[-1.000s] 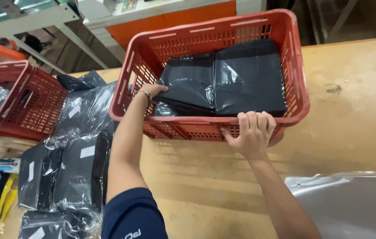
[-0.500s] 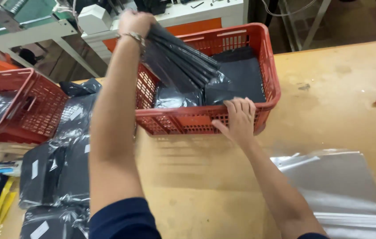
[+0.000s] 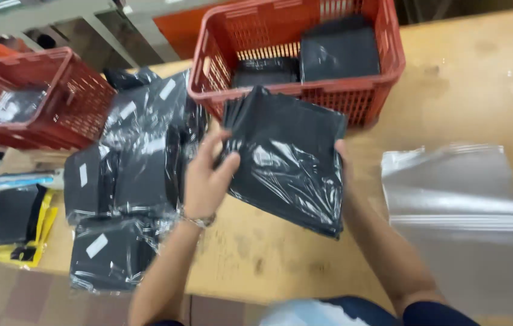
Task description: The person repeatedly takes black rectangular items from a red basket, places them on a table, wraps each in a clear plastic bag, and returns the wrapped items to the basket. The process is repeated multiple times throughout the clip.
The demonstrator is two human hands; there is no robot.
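Both hands hold a stack of black garments in clear plastic bags (image 3: 286, 160) above the wooden table (image 3: 449, 90), in front of a red plastic basket (image 3: 353, 99). My left hand (image 3: 205, 175) grips the stack's left edge, thumb on top. My right hand (image 3: 342, 158) holds the right edge and is mostly hidden behind the stack. More black bagged garments (image 3: 338, 51) lie inside the basket.
A heap of black bagged garments (image 3: 129, 163) covers the table's left side. A second red basket (image 3: 33, 99) stands at the far left. A pile of empty clear plastic bags (image 3: 467, 199) lies at the right. A yellow and black item (image 3: 12, 226) is at the lower left.
My left hand lifted a stack of bagged garments out of the basket and brought it down in front. My right hand left the basket's rim and took the stack's right edge.
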